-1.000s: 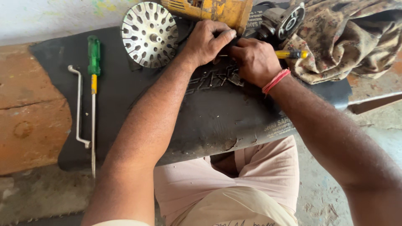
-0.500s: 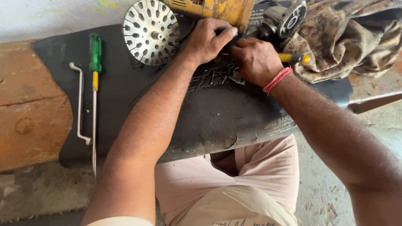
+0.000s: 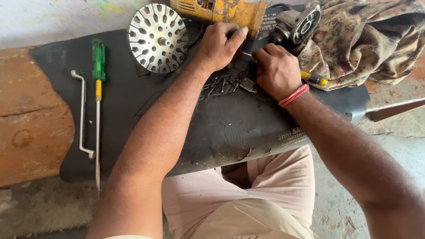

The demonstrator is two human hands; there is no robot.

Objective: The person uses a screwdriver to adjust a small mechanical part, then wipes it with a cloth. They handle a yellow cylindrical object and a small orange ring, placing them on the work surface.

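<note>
My left hand [image 3: 219, 46] lies knuckles-up on a black rubber sheet [image 3: 212, 132], its fingertips against a yellow power tool [image 3: 221, 11]. A thin pale wire [image 3: 248, 54] runs out from under this hand toward my right hand [image 3: 276, 68]; what the left fingers hold is hidden. My right hand is closed in a fist, and the end of a yellow-handled tool [image 3: 315, 79] sticks out of it by the wrist. Small dark metal parts [image 3: 241, 84] lie on the sheet just in front of both hands.
A round slotted metal disc [image 3: 158, 37] lies left of my left hand. Farther left are a green-handled screwdriver [image 3: 98, 57] and a bent metal rod [image 3: 82, 115]. A grinder head [image 3: 301, 24] and patterned cloth [image 3: 363, 40] sit at the right. A reddish stone slab [image 3: 31, 119] borders the left.
My left hand's fingers have stretched out toward the yellow power tool, and the two hands have drawn slightly apart. The small metal parts now show in front of them.
</note>
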